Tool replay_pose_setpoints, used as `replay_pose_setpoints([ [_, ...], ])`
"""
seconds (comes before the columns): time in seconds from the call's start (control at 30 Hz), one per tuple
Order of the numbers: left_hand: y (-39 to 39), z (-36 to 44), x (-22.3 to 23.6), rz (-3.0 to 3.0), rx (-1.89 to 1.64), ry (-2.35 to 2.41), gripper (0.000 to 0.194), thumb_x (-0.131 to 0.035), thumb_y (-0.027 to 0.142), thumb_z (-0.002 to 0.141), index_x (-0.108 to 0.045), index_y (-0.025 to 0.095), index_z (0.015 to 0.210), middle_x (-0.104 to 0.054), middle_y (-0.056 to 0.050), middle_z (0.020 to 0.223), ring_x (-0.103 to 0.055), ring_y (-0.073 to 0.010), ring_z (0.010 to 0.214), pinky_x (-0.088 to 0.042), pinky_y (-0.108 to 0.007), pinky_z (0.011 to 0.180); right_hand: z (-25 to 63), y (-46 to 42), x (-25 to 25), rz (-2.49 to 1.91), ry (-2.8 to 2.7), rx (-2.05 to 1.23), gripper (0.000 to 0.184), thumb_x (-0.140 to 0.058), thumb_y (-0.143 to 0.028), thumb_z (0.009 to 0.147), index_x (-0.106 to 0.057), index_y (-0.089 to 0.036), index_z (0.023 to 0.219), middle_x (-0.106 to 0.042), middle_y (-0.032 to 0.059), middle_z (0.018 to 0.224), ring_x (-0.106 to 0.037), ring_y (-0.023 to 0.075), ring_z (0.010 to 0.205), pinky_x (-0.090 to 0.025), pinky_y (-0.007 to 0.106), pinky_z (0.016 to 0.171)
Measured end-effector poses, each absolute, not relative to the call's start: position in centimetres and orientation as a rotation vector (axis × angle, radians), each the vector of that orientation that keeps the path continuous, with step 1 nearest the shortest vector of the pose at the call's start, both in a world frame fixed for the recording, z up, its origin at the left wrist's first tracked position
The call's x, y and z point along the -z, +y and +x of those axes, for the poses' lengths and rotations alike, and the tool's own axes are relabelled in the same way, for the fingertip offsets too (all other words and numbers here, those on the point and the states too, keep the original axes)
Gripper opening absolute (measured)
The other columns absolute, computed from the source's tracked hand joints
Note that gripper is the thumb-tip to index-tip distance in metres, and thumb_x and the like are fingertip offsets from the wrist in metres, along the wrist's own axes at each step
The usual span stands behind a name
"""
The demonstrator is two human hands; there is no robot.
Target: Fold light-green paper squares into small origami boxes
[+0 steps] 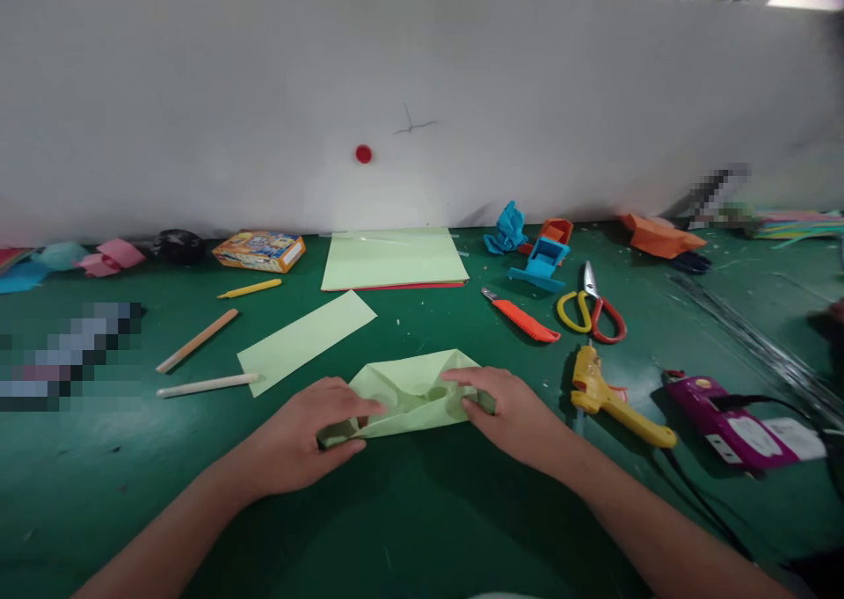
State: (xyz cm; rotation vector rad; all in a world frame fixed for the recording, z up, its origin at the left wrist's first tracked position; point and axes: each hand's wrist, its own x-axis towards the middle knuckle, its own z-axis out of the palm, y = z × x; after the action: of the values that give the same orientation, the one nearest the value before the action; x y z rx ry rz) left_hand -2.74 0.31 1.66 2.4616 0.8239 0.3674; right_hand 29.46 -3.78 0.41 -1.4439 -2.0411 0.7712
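Note:
A folded piece of pale green paper [412, 410], its sides partly raised, sits on the green table in front of me. My left hand [330, 432] grips its left end, with the thumb below and the fingers bent over the edge. At the right end, my right hand [501, 405] pinches the paper, its index finger reaching over the inner folds. Beyond the left hand lies a flat pale green paper strip [307, 339], and a white stick [207, 385] touches its lower corner.
A stack of green paper [396, 260] lies at the back. On the right are an orange utility knife [524, 319], scissors [597, 309], a yellow glue gun [616, 401] with its cord and a purple box [731, 419]. An orange carton [259, 251] stands left.

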Motion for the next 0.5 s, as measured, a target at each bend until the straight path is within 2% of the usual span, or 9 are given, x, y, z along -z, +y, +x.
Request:
replay_pose_setpoints([
  [0.1, 0.0, -3.0, -1.8, 2.332, -0.325, 0.872, 0.051, -0.060, 0.025, 0.096, -0.050, 0.036, 0.144, -0.067, -0.001, 0.106, -0.065, -0.0146, 0.092, -0.054, -0.022, 0.078, 29.6, -3.7, -0.3, -1.443, -2.032, -0.788, 0.043, -0.053, -0.014, 0.087, -0.069, -0.028, 0.125, -0.073, 0.0027, 0.126, -0.068, 0.0244, 0.114, -0.052, 0.040, 0.098],
  [0.2, -0.1, -3.1, -1.9, 2.292, -0.279, 0.863, 0.050, -0.059, 0.026, 0.096, -0.050, 0.037, 0.145, -0.065, 0.000, 0.099, -0.064, -0.0131, 0.085, -0.053, -0.019, 0.070, 29.6, -3.5, -0.3, -1.457, -2.012, -0.807, 0.042, -0.054, -0.014, 0.086, -0.071, -0.028, 0.122, -0.074, 0.0023, 0.125, -0.069, 0.0245, 0.113, -0.052, 0.040, 0.098],
  [0.27, 0.0, -3.1, -1.9, 2.318, -0.275, 0.860, 0.051, -0.059, 0.027, 0.097, -0.049, 0.036, 0.146, -0.065, -0.001, 0.099, -0.064, -0.0134, 0.084, -0.054, -0.021, 0.072, 29.6, -3.5, -0.2, -1.460, -2.005, -0.810, 0.041, -0.054, -0.014, 0.086, -0.071, -0.028, 0.121, -0.074, 0.0026, 0.125, -0.069, 0.0247, 0.113, -0.052, 0.041, 0.098],
  [0.37, 0.1, -2.7, -1.7, 2.463, -0.321, 0.861, 0.050, -0.054, 0.025, 0.100, -0.047, 0.036, 0.148, -0.066, -0.003, 0.109, -0.065, -0.0171, 0.094, -0.055, -0.028, 0.082, 29.6, -3.5, -0.2, -1.433, -2.031, -0.790, 0.041, -0.054, -0.013, 0.087, -0.071, -0.029, 0.121, -0.074, 0.0030, 0.123, -0.068, 0.0246, 0.112, -0.050, 0.042, 0.100],
  [0.5, -0.5, -1.7, -1.3, 2.859, -0.467, 0.874, 0.050, -0.048, 0.015, 0.099, -0.056, 0.040, 0.142, -0.060, -0.007, 0.137, -0.058, -0.0282, 0.121, -0.050, -0.046, 0.098, 29.8, -3.5, 0.3, -1.372, -2.143, -0.725, 0.043, -0.052, -0.011, 0.089, -0.070, -0.030, 0.122, -0.074, 0.0037, 0.117, -0.067, 0.0241, 0.108, -0.048, 0.044, 0.098],
])
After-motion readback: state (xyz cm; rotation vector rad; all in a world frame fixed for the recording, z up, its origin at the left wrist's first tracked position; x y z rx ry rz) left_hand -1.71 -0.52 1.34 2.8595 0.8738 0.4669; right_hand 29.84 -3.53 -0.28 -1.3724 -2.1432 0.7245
